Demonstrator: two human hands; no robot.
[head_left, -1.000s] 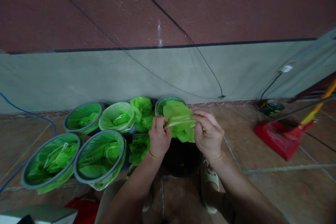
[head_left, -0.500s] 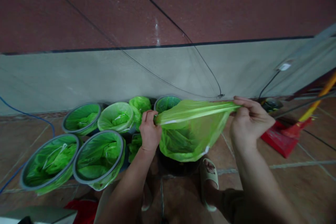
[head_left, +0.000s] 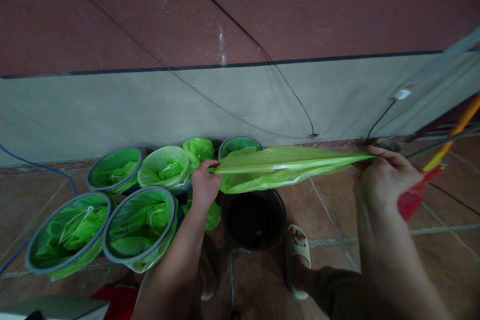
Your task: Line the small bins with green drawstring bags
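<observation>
A thin green trash bag is stretched taut between my two hands, its mouth pulled into a long narrow shape. My left hand pinches one end of the rim, and my right hand grips the other end. Below the bag stands a dark trash bin with no liner over its rim. Behind the left part of the bag is a bin with a green liner, partly hidden. Crumpled green plastic shows just right of my left forearm.
Several bins lined with green bags, among them a grey-rimmed bin, stand at left. A red dustpan and a yellow handle are at right. Cables run down the wall. My slippered foot is beside the dark bin.
My right hand has moved to the right and my left hand slightly left, pulling the bag's mouth wider and flatter. The bag's lower part has risen, uncovering the dark bin.
</observation>
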